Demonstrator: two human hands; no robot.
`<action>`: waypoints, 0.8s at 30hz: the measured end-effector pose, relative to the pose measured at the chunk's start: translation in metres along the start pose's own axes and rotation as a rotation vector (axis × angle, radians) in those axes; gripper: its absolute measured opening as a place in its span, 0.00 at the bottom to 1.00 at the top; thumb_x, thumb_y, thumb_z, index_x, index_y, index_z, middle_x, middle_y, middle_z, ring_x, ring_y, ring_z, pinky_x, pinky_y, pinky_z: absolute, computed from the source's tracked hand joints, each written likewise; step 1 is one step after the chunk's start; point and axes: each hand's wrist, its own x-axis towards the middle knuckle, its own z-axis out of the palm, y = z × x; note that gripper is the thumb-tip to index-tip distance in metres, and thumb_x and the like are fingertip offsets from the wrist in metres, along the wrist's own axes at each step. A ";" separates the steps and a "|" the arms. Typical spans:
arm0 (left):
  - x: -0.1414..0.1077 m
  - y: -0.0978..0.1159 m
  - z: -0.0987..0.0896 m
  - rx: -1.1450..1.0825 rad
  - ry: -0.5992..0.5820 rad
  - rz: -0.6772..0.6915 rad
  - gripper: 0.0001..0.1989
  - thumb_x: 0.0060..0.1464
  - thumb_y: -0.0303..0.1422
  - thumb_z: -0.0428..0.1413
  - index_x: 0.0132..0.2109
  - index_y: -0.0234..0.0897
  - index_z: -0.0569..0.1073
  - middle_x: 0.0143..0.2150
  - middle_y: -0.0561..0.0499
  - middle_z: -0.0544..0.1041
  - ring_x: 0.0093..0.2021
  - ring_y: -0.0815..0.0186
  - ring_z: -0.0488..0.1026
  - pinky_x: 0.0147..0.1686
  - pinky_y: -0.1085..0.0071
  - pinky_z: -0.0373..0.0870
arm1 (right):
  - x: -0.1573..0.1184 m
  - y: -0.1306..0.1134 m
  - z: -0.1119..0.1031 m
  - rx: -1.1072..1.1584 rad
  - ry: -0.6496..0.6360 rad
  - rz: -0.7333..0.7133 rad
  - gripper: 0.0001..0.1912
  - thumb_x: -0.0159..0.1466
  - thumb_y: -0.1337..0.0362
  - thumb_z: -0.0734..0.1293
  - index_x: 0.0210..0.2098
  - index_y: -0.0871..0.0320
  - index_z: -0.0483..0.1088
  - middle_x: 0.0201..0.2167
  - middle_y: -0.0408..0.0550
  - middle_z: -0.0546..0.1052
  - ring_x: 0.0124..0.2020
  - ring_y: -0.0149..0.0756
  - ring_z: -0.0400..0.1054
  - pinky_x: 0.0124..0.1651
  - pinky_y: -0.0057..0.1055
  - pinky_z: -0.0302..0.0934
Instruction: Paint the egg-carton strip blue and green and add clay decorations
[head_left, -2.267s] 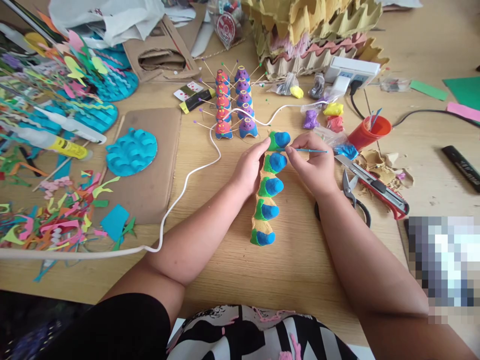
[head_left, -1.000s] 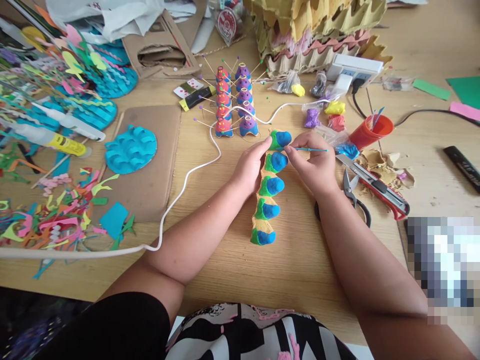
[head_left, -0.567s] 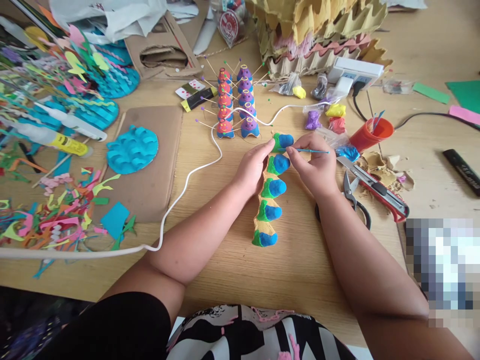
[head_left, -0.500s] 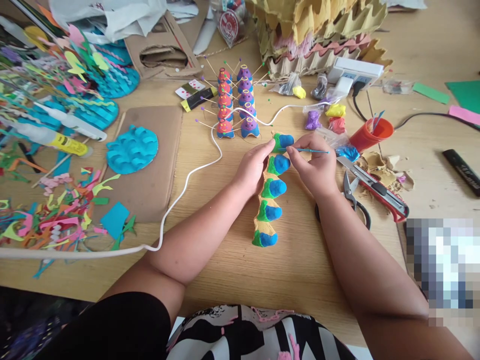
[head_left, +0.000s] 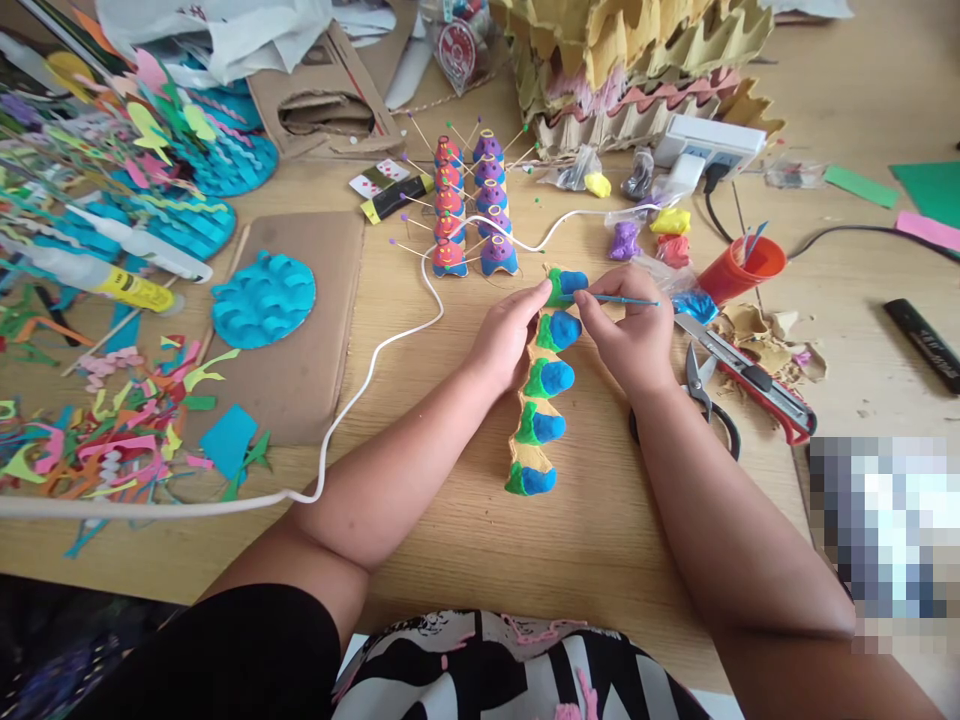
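My left hand (head_left: pixel 511 330) grips the far end of an egg carton strip (head_left: pixel 541 378) from its left side, thumb on top. The strip's bumps are coated in blue and green clay, with bare yellowish cardboard between them. Pinched in my right hand (head_left: pixel 634 325) is a thin blue modelling tool (head_left: pixel 619 300). Its tip touches the farthest bump, near where green meets blue. Beyond the strip stand a red-and-blue caterpillar (head_left: pixel 450 205) and a purple-and-blue caterpillar (head_left: pixel 491 205), each with pin-like feelers.
Scissors (head_left: pixel 701 385) and a red utility knife (head_left: pixel 750 375) lie right of my right hand. An orange cup (head_left: pixel 750 272) leans nearby. A white cable (head_left: pixel 375 365) crosses beside my left arm. Paper scraps (head_left: pixel 112 440) cover the left; egg trays (head_left: pixel 637 70) are stacked behind.
Almost nothing differs. Both hands keep their places, and the tool's tip stays at the farthest bump.
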 end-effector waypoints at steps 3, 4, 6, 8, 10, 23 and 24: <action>0.002 -0.002 -0.002 -0.035 0.010 -0.009 0.19 0.64 0.41 0.68 0.59 0.42 0.85 0.52 0.49 0.90 0.60 0.51 0.86 0.63 0.57 0.81 | 0.000 0.001 0.000 -0.022 0.003 -0.001 0.14 0.68 0.52 0.76 0.31 0.50 0.73 0.31 0.45 0.79 0.36 0.40 0.74 0.46 0.44 0.73; 0.004 -0.002 -0.003 -0.043 0.007 -0.007 0.19 0.64 0.41 0.68 0.59 0.42 0.85 0.52 0.49 0.90 0.60 0.51 0.86 0.63 0.58 0.81 | 0.000 0.001 0.000 -0.021 0.001 -0.002 0.14 0.68 0.52 0.76 0.31 0.50 0.73 0.31 0.45 0.78 0.36 0.40 0.74 0.46 0.44 0.73; 0.006 -0.004 -0.005 -0.044 -0.007 0.004 0.19 0.64 0.40 0.68 0.58 0.41 0.85 0.52 0.49 0.90 0.60 0.52 0.86 0.63 0.59 0.80 | -0.001 0.001 0.000 -0.010 -0.007 0.000 0.14 0.68 0.53 0.76 0.31 0.50 0.72 0.31 0.44 0.78 0.36 0.40 0.73 0.47 0.43 0.73; 0.007 -0.004 -0.006 -0.028 -0.018 0.017 0.17 0.63 0.40 0.68 0.56 0.40 0.85 0.51 0.48 0.90 0.60 0.53 0.86 0.64 0.59 0.80 | -0.001 0.002 -0.001 0.015 -0.015 0.001 0.15 0.67 0.53 0.77 0.31 0.50 0.72 0.31 0.44 0.77 0.36 0.39 0.73 0.47 0.42 0.72; 0.007 -0.005 -0.007 -0.006 -0.021 0.030 0.15 0.64 0.40 0.68 0.55 0.40 0.86 0.50 0.49 0.90 0.60 0.53 0.85 0.64 0.59 0.79 | -0.001 0.003 -0.001 0.048 -0.016 -0.006 0.16 0.67 0.51 0.77 0.31 0.51 0.72 0.31 0.44 0.77 0.36 0.39 0.73 0.46 0.41 0.72; 0.011 -0.010 -0.015 0.059 -0.112 0.134 0.10 0.63 0.39 0.67 0.43 0.37 0.85 0.46 0.48 0.89 0.62 0.53 0.83 0.67 0.59 0.76 | 0.000 0.003 -0.003 0.055 -0.040 -0.050 0.18 0.67 0.49 0.77 0.29 0.50 0.72 0.30 0.44 0.75 0.35 0.39 0.71 0.45 0.42 0.70; 0.012 -0.010 -0.016 0.076 -0.110 0.151 0.09 0.62 0.39 0.68 0.42 0.37 0.85 0.46 0.48 0.88 0.61 0.53 0.83 0.66 0.59 0.76 | 0.000 0.004 -0.003 0.051 -0.041 -0.046 0.18 0.66 0.49 0.77 0.29 0.50 0.72 0.30 0.45 0.75 0.36 0.40 0.70 0.46 0.43 0.71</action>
